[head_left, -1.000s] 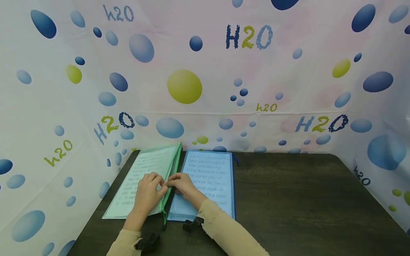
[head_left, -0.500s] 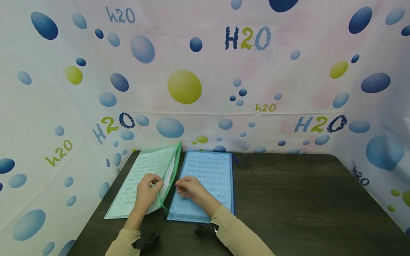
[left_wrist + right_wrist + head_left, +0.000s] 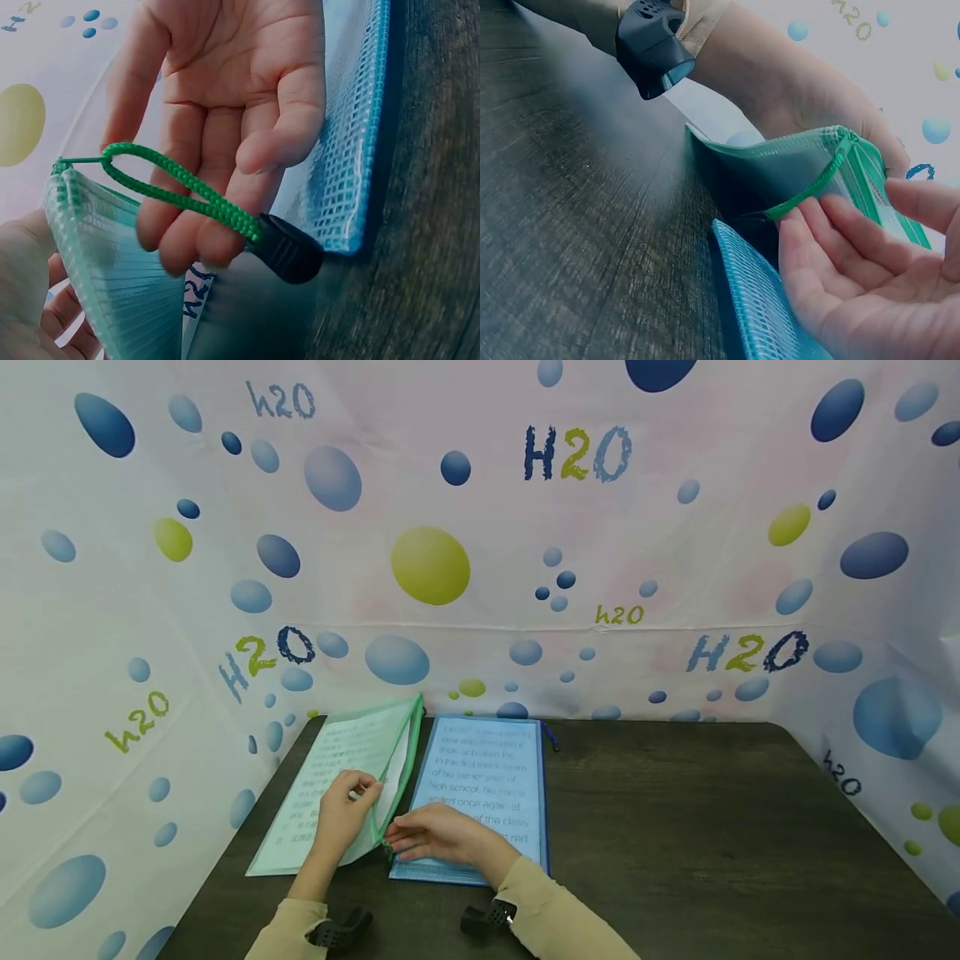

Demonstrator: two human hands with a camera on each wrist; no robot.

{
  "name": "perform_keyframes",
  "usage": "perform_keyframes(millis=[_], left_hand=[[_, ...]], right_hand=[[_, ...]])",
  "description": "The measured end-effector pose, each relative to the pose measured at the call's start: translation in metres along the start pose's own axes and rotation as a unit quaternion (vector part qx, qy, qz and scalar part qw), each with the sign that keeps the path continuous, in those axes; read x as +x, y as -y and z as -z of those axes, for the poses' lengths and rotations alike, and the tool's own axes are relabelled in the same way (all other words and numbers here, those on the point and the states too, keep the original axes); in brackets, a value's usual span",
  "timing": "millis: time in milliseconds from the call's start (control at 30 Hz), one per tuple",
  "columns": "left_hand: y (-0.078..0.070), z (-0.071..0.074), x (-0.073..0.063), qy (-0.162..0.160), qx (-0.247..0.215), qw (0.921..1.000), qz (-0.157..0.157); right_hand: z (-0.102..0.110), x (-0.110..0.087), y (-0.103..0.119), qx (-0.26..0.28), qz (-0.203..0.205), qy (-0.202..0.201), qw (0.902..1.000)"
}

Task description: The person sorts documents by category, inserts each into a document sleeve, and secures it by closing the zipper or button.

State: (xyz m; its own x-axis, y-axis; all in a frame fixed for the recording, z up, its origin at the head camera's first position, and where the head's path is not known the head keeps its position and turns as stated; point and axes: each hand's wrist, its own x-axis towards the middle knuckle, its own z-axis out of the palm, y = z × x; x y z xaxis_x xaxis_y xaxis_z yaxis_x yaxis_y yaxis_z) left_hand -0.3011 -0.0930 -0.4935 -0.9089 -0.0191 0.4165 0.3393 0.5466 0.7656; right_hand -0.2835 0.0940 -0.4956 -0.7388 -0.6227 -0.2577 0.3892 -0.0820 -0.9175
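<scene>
A green zipper pouch (image 3: pixel 330 752) with a printed sheet inside lies on the left of the table, its right edge raised and parted. My left hand (image 3: pixel 347 810) pinches the pouch's upper layer near that edge; in the left wrist view, part of the left hand (image 3: pixel 22 259) shows behind the mesh. My right hand (image 3: pixel 442 837) is over the blue zipper pouch (image 3: pixel 487 760), palm turned up and fingers loosely extended. Across these fingers hangs the green cord zipper pull (image 3: pixel 169 176) with its black end (image 3: pixel 289 251). The right thumb is apart from the cord.
The blue pouch lies flat beside the green one, with a blue cord pull (image 3: pixel 552 737) at its far right corner. Dark wood table (image 3: pixel 675 843) extends to the right. A backdrop (image 3: pixel 510 527) with printed spots closes off the back and sides.
My right hand has left the green pouch's edge, drawn back right, then come nearer with its palm turned up by the zipper pull. My left hand keeps its pinch; the pouch opening has widened.
</scene>
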Motion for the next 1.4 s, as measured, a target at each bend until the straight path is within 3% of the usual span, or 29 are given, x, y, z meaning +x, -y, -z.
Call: perform_keyframes(millis=[267,500,633,767,833,900,967,1000,1067,1133,1233,1367,1400], left_hand=[[-0.002,0.000,-0.001,0.003,-0.022,0.9997,0.005],[-0.001,-0.002,-0.002,0.002,-0.021,0.9996,0.021],[-0.003,0.000,-0.001,0.016,-0.016,0.9975,0.068],[-0.007,0.007,-0.003,0.040,-0.048,0.9889,0.135],[-0.008,0.012,-0.006,0.055,-0.091,0.9802,0.167],[-0.008,0.019,-0.011,0.073,-0.154,0.9647,0.200],[-0.008,0.026,-0.016,0.095,-0.235,0.9387,0.234],[-0.008,0.030,-0.019,0.111,-0.278,0.9212,0.249],[-0.007,0.038,-0.026,0.145,-0.357,0.8826,0.270],[-0.005,0.047,-0.032,0.188,-0.428,0.8391,0.278],[0.001,0.059,-0.039,0.271,-0.532,0.7608,0.255],[0.011,0.066,-0.047,0.364,-0.637,0.6393,0.230],[0.013,0.066,-0.049,0.381,-0.651,0.6155,0.229]], right_hand=[[-0.003,0.002,-0.002,0.002,-0.034,0.087,0.9956],[-0.009,0.000,-0.003,-0.011,-0.030,0.071,0.9969],[-0.010,0.000,-0.002,-0.014,-0.019,0.056,0.9981],[-0.012,0.002,-0.002,-0.017,-0.023,0.056,0.9980],[-0.012,0.002,-0.002,-0.020,-0.024,0.054,0.9980],[-0.013,0.003,-0.003,-0.019,-0.026,0.052,0.9981],[-0.013,0.003,-0.002,-0.017,-0.026,0.051,0.9982],[-0.013,0.003,-0.002,-0.016,-0.026,0.051,0.9982],[-0.013,0.003,-0.002,-0.012,-0.024,0.054,0.9982],[-0.013,0.004,-0.002,-0.011,-0.023,0.056,0.9981],[-0.014,0.006,-0.004,-0.010,-0.021,0.055,0.9982],[-0.015,0.007,-0.006,-0.003,-0.019,0.047,0.9987],[-0.014,0.007,-0.006,-0.001,-0.019,0.044,0.9988]])
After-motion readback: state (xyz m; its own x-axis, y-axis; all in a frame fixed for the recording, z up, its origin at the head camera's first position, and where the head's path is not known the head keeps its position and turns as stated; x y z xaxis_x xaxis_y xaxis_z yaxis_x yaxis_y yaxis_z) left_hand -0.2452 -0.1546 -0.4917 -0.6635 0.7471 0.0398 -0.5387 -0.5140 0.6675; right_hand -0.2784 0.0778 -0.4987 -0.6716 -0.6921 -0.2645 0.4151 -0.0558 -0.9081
